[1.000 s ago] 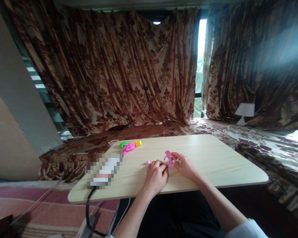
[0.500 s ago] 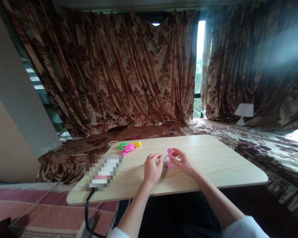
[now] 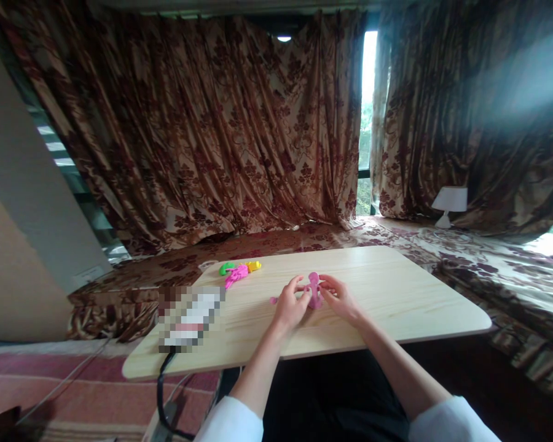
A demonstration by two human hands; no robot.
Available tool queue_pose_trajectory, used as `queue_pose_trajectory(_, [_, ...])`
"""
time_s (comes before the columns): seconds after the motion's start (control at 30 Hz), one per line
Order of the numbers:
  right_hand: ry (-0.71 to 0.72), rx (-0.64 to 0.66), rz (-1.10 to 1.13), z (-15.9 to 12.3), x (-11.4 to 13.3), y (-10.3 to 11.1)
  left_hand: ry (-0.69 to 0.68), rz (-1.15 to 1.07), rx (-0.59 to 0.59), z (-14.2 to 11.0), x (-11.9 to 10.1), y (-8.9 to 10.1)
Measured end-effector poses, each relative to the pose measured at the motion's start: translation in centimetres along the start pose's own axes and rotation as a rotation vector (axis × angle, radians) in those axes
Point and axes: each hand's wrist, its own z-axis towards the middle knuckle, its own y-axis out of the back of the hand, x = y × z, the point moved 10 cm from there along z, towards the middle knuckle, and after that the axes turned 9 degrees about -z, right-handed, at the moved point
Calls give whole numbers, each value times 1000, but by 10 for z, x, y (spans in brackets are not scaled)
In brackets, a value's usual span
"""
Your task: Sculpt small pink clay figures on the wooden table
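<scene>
Pink figure [image 3: 314,281], upright on bench [image 3: 410,301], lower centre of frame. Left hand [image 3: 291,305] and right hand [image 3: 344,301]: fingers curved at its sides; whether gripping, cannot tell.

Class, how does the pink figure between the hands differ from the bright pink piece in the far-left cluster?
The pink figure stands upright; the bright pink piece lies down. The figure is between the left hand and right hand; the piece is beside a green piece. Both are pink.
</scene>
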Motion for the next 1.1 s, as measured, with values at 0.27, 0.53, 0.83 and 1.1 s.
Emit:
queue_pose_trajectory(0.27, [51, 6, -80, -1, 7, -6, -37, 71, -41, 0, 1, 8])
queue_pose_trajectory(0.53, [92, -238, -46, -1, 22, 19, 84, -182, -38, -1, 0, 3])
queue_pose_trajectory(0.83, [79, -72, 151, -5, 27, 6, 205, -491, 12, -2, 12, -7])
queue_pose_trajectory(1.1, [-185, 40, 286, -4, 0, 2, 268, -617, 44, -5, 6, -10])
